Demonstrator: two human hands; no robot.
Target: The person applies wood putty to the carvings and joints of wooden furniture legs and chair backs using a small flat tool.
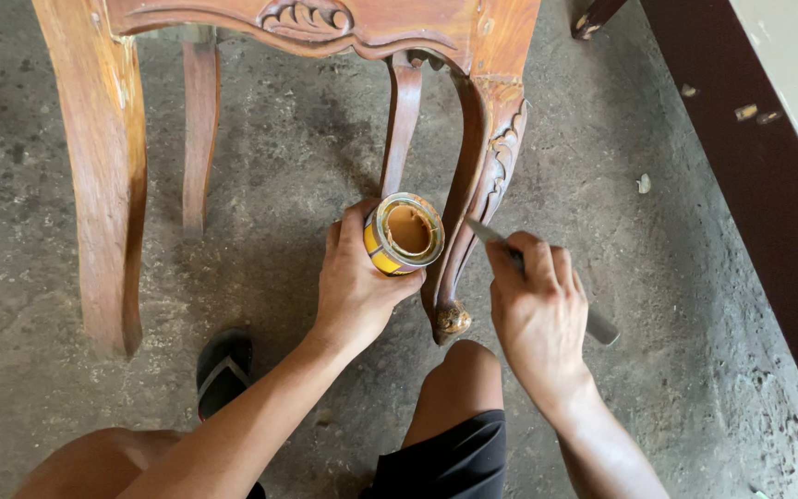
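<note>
Your left hand (355,286) wraps around a small open tin (404,235), yellow on its side with a metal rim, tilted so its mouth faces you; the inside shows a tan-brown paste, likely wood filler. The grip is firm, with the fingers round the far side and the thumb on the near side. Your right hand (538,310) is closed on a narrow putty knife (491,236), whose handle sticks out to the right behind the knuckles and whose flat blade points left toward the carved chair leg (477,199), just right of the tin.

Judging by this, you are at the filling step: the blade tip sits close to the curved leg, between the tin and the wood, either pressing paste into the carving or about to. Whether the blade carries paste is hard to tell. The next move calls for a shallow blade angle, light pressure along the curve, and a steady tin kept near so you can reload without reaching. The foot of the leg (452,319) looks rough and crusted, and may want attention too.

The chair stands on a rough, stained concrete floor (676,277), dusty and pitted. A dark sandal (223,370) lies near your left knee. On the far right runs a dark wall base (750,185) with a pale wall above it, and small scraps lie on the floor beside it.
</note>
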